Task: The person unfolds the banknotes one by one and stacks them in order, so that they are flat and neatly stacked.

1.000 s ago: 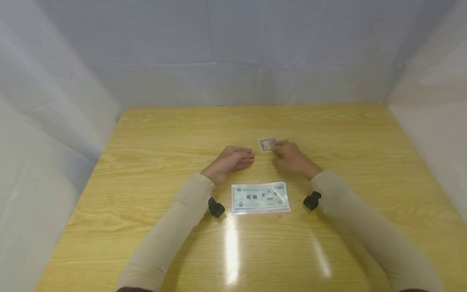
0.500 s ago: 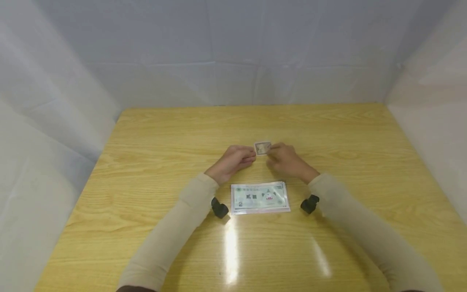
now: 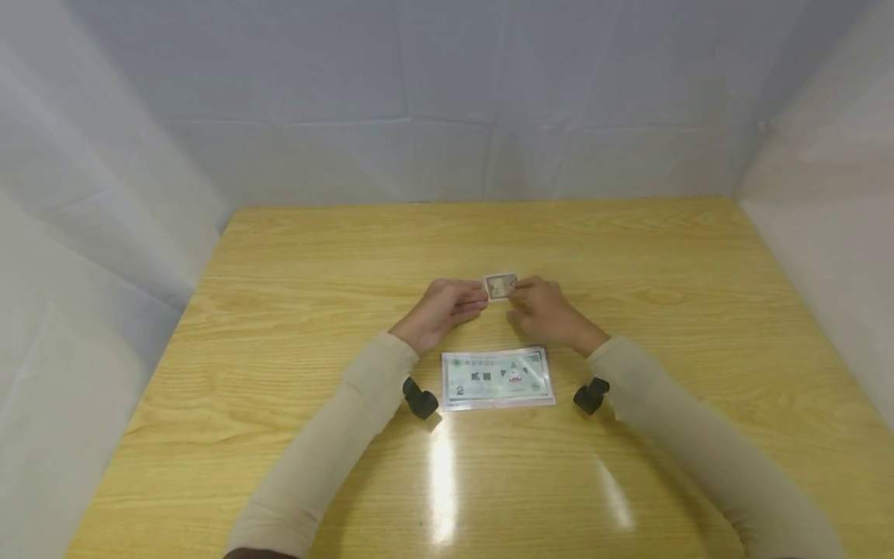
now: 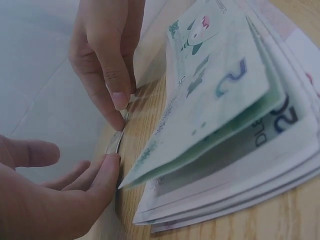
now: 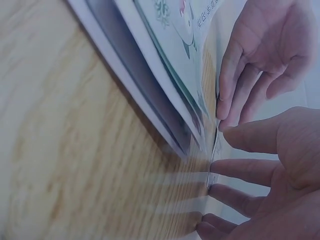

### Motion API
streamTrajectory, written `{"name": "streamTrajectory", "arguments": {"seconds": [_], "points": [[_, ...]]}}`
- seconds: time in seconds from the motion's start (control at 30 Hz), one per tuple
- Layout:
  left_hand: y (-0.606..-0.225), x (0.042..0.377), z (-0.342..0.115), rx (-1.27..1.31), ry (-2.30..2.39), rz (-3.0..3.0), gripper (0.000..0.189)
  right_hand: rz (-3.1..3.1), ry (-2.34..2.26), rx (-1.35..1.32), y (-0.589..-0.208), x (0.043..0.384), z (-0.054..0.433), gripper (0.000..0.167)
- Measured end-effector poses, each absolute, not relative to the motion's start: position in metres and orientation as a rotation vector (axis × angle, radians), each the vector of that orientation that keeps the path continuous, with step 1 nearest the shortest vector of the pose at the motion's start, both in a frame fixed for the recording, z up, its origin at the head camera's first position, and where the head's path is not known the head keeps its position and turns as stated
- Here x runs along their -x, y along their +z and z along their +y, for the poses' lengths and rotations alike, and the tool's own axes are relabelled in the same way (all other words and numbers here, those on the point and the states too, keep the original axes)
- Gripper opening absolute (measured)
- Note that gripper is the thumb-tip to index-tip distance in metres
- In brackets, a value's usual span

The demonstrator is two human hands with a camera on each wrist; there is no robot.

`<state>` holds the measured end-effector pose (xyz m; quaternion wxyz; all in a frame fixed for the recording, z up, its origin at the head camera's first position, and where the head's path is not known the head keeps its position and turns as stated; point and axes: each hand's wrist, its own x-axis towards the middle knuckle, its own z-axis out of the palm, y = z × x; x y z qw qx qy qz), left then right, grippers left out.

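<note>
In the head view a small card (image 3: 500,286) with a light border and a brownish picture lies on the wooden table beyond a stack of banknotes. My left hand (image 3: 445,308) stands beside the card's left end, its straight fingertips at the edge. At the right end, the fingertips of my right hand (image 3: 548,310) touch the card. The right wrist view shows the right hand's fingers (image 5: 240,172) spread and nearly straight, pointing down to the card. Seen from the left wrist, the card (image 4: 115,142) is a thin strip between both hands' fingertips.
The banknote stack (image 3: 497,379), topped by a green note marked 2, lies between my forearms. Its upper notes lift and fan at the ends. A pale curtain (image 3: 454,101) hangs behind the table (image 3: 335,248).
My right hand has shifted left and slightly nearer, the card moving with it until its left end meets my left fingertips. The left hand has barely moved. The banknotes stay in place.
</note>
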<state>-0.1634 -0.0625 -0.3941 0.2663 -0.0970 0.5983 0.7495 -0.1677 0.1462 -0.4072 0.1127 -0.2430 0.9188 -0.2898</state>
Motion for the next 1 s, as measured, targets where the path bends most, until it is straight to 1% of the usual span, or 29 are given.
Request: {"name": "streamTrajectory", "arguments": {"seconds": [0.23,0.67,1.0], "points": [[-0.3946,0.1639,-0.0624,0.282,2.054,1.58,0.04,2.673,-0.866,0.694,-0.407,0.1674,0.1466,0.038],[-0.3964,0.1647,-0.0599,0.276,2.121,1.499,0.043,2.673,-0.892,0.731,-0.4078,0.1656,0.1454,0.035],[-0.3958,0.1654,-0.0593,0.26,2.145,1.5,0.042,2.681,-0.894,0.741,-0.4085,0.1661,0.1442,0.035]]}}
